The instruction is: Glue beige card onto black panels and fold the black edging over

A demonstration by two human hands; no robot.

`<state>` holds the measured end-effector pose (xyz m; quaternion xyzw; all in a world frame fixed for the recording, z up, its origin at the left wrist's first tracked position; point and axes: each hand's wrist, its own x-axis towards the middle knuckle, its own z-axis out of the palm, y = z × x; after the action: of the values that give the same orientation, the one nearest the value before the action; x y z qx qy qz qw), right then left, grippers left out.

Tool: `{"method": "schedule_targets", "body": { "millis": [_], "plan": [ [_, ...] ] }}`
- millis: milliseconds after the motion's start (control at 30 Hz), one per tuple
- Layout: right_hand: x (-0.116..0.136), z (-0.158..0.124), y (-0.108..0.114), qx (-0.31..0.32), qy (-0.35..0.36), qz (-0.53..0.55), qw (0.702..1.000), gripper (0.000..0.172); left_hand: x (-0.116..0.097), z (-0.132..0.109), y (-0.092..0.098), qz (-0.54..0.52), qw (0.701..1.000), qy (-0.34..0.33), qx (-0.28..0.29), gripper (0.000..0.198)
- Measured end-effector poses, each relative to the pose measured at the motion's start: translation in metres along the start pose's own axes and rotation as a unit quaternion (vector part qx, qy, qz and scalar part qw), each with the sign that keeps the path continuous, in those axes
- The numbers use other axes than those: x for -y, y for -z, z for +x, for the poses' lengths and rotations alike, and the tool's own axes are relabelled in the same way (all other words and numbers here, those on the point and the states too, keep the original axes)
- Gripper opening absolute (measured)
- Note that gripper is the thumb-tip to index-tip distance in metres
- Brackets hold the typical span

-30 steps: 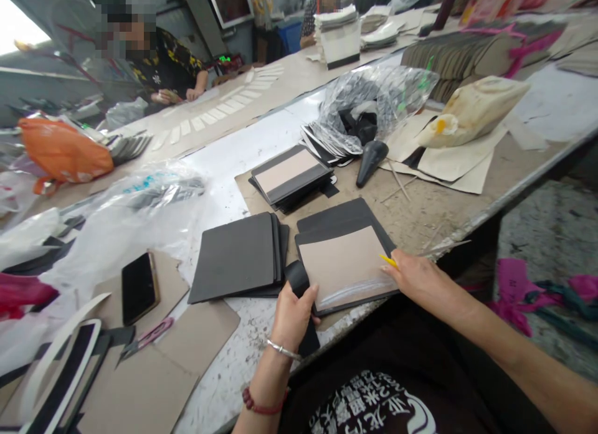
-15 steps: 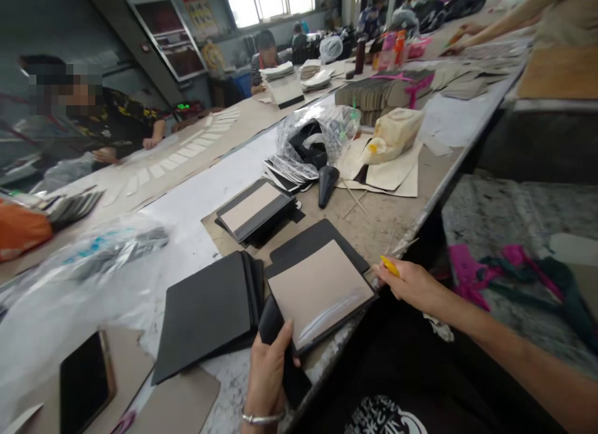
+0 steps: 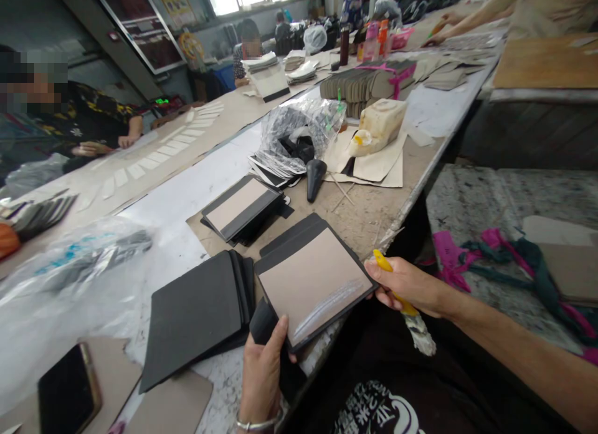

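A beige board (image 3: 322, 278) with a wet whitish glue smear lies on a black flat panel (image 3: 303, 238) at the table's edge. My left hand (image 3: 265, 365) is closed on the panel's near left edge, thumb on top and fingers mostly hidden below. My right hand (image 3: 406, 281) holds a brush (image 3: 405, 304) with a yellow handle; its white-caked bristles point down toward my lap. The same hand touches the panel's right corner. Beside the panel, to the left, lies a stack of black sheets (image 3: 196, 309).
Behind sit another stack of black-and-beige pieces (image 3: 245, 203), a black cone-shaped object (image 3: 316, 179), a plastic bag (image 3: 299, 132) and a stained container (image 3: 383, 126). A phone (image 3: 68, 390) lies at the near left. A co-worker (image 3: 79, 116) sits across the table.
My right hand has turned the brush so its bristles now show pointing down, and its fingers have come to the panel's corner. The view has shifted slightly; my left hand keeps its hold.
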<state>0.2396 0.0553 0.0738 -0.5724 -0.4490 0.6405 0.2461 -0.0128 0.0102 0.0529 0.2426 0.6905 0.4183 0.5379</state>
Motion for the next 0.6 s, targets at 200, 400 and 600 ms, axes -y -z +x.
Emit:
{"method": "schedule_targets", "body": {
  "millis": [200,400,600],
  "plan": [
    [0.003,-0.001,-0.003,-0.011,0.021,-0.019,1.0,0.048,-0.005,-0.004,-0.003,0.063,0.996,-0.046,-0.034,0.041],
    [0.0,0.007,-0.01,-0.04,0.019,0.009,0.999,0.044,0.002,0.0,0.0,0.077,0.996,-0.045,-0.02,0.045],
    [0.004,0.007,-0.011,-0.042,0.008,0.033,0.999,0.052,0.003,0.0,-0.003,-0.007,1.0,-0.016,-0.01,0.05]
  ]
}}
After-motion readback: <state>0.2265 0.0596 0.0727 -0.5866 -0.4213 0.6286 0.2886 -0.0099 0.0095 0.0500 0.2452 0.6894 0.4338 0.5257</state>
